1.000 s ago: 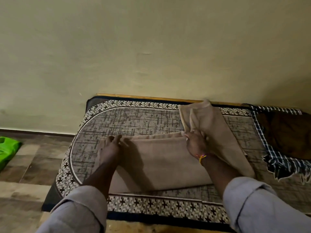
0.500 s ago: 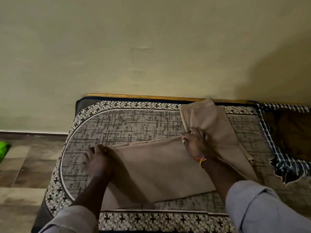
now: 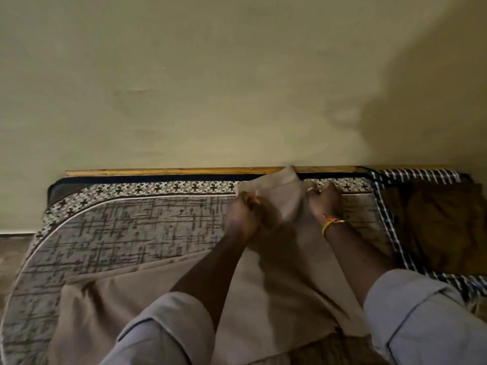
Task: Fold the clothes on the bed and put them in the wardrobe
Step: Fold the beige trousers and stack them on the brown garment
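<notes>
Dim, warm light; soft shadow on the wall (image 3: 395,122) at right, motion-blurred hands, wide-angle bowing at edges.

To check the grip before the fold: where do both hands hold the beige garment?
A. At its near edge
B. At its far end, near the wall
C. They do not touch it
B: the left hand and right hand both pinch the beige garment at its far end.

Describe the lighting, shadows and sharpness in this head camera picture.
Head view: dim, warm light; a broad soft shadow falls across the pale plaster wall at upper right. The forearms darken the beige folded cloth under them. The left hand and right hand, gripping the cloth's far end, look slightly smeared. The wide lens bows the patterned grey mattress edge.
</notes>
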